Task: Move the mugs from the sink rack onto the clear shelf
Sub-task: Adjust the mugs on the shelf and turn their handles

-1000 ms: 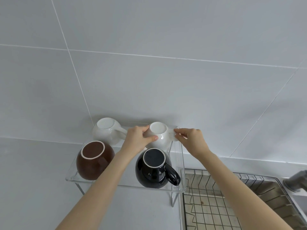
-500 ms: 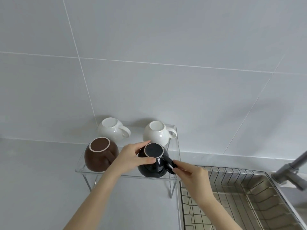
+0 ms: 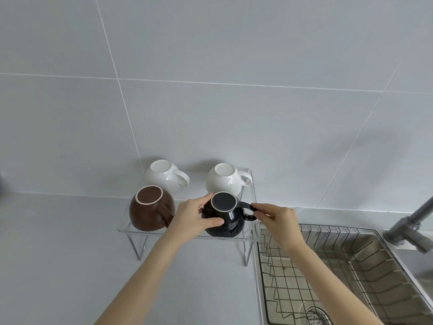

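Several mugs stand upside down on the clear shelf (image 3: 136, 229) against the tiled wall. Two white mugs are at the back, one on the left (image 3: 164, 175) and one on the right (image 3: 226, 181). A brown mug (image 3: 146, 215) is at the front left. At the front right is a black mug (image 3: 228, 218). My left hand (image 3: 192, 218) wraps its left side with thumb and fingers. My right hand (image 3: 278, 219) pinches its handle, which points right. The wire sink rack (image 3: 328, 266) to the right holds no mugs.
A grey faucet (image 3: 412, 221) rises at the right edge over the steel sink (image 3: 398, 261), whose drain (image 3: 315, 316) shows at the bottom. Grey countertop (image 3: 58, 266) spreads left and in front of the shelf, which stands on thin metal legs.
Both hands left the back right white mug and came forward to the black mug. Its handle has swung from front right to pointing right. The camera has tilted down.
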Motion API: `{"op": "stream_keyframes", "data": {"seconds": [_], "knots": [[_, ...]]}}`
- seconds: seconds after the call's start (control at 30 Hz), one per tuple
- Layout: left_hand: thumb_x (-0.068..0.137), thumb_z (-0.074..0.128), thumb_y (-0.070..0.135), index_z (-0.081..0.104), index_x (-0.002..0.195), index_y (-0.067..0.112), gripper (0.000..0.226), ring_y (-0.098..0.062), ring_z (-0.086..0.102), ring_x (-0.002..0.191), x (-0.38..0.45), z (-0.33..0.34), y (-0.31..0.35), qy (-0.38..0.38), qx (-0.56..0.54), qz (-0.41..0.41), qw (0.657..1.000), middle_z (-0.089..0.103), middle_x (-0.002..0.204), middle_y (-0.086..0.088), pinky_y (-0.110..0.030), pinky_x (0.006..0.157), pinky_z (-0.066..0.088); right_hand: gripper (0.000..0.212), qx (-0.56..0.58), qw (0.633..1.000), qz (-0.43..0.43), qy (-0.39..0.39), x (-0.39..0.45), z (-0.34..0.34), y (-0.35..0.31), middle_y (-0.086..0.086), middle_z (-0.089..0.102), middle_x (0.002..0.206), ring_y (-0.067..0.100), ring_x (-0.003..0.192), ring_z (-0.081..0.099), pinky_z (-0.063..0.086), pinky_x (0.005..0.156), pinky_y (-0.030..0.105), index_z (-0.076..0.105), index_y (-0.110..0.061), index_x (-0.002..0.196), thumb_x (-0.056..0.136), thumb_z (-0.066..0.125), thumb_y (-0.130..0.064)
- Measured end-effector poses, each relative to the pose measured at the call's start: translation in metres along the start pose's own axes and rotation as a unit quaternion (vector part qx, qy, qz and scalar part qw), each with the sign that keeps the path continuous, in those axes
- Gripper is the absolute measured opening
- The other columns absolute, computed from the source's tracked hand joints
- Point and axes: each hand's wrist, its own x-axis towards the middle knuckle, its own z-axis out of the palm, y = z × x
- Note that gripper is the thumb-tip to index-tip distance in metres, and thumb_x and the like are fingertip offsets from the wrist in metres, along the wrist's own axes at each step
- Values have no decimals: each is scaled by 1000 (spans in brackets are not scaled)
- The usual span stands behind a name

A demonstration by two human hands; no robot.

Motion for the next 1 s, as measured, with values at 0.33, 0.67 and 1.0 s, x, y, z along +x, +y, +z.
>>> {"op": "stream_keyframes", "data": {"seconds": [0.33,0.67,1.0], "knots": [[61,79,32,43,134,23,82,-13,54,119,1,-3,-1,-19,50,11,999,59,126,7,-29,105,40,22,-56,995,34,-73,8,-13,-18,7,73,95,12,76,61,43,60,0,69,-9,102,82,60,-5],[41,83,46,45,129,38,96,-6,44,118,-4,-116,1,39,119,-19,992,51,125,13,-24,98,34,21,-22,982,-177,-63,-17,65,-111,16,73,87,14,80,60,42,71,12,67,-6,101,83,59,-13],[62,75,-9,63,100,32,57,8,64,92,-11,-149,-47,-38,-47,-66,996,73,90,26,-4,75,47,15,-70,989,-67,-115,-16,142,-107,21,66,80,28,66,39,38,63,37,57,-4,85,86,53,-18]]}}
